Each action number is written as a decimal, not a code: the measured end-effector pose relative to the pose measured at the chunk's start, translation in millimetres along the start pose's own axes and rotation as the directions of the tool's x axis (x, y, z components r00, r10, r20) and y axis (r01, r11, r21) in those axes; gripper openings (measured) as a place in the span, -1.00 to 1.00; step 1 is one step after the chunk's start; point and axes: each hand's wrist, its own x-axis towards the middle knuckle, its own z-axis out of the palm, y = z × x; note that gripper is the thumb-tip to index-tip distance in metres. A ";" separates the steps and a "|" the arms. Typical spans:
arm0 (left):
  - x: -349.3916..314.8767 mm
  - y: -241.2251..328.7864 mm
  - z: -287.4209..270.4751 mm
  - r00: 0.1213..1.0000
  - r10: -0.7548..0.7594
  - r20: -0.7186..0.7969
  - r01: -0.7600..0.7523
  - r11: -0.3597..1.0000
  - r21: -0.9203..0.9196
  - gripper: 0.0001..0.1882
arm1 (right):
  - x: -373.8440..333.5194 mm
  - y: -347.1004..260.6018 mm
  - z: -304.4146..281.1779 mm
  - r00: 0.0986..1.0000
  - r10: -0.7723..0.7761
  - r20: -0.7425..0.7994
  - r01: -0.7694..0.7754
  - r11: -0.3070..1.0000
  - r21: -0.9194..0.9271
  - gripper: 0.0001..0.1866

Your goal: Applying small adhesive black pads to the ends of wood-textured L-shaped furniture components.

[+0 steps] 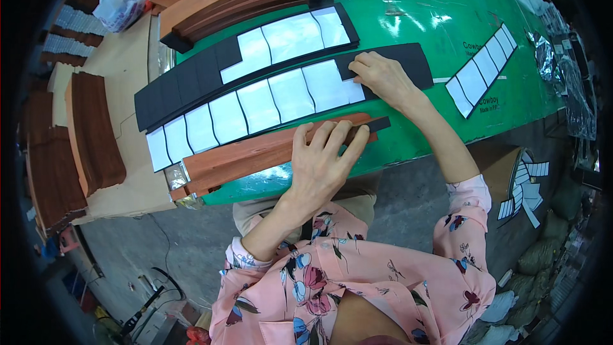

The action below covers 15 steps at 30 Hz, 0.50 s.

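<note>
My left hand (324, 156) lies over a reddish-brown wooden piece (242, 156) along the near edge of the table, its fingers curled round it. A short black strip (377, 125) lies on the wood's right end, by my left fingertips. My right hand (383, 76) pinches at the right end of a black foam sheet (415, 67), next to the last white-backed pad (353, 92). White-backed pads (258, 107) cover much of this sheet in a row. Behind it lies a second black sheet (185, 84), partly covered with white pads (290, 38).
Several curved wooden pieces (249, 0) are stacked at the back of the green table (408, 16). A short strip of white pads (482, 67) lies at the right. More wooden pieces (96, 134) rest on cardboard (137, 172) at the left. A box with white scraps (520, 185) stands below, right.
</note>
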 end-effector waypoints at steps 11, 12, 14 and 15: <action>-37.3 -11.9 -56.4 0.998 0.057 -0.002 -0.056 0.990 -0.129 -0.71 | 1.2 4.3 17.1 0.953 -0.304 0.011 0.294 0.913 -0.281 -0.90; -44.2 -14.9 -64.4 0.999 0.046 -0.019 -0.048 0.992 -0.115 -0.69 | 1.9 5.6 17.1 0.950 -0.312 0.011 0.303 0.912 -0.276 -0.90; -61.0 -19.7 -83.8 0.999 0.006 -0.045 -0.010 0.996 -0.088 -0.68 | 4.5 10.8 17.8 0.971 -0.240 0.021 0.239 0.951 -0.196 -0.86; -70.4 -24.8 -93.8 0.999 -0.003 -0.044 0.000 0.997 -0.074 -0.68 | 6.8 14.6 16.2 0.967 -0.253 0.017 0.252 0.950 -0.187 -0.86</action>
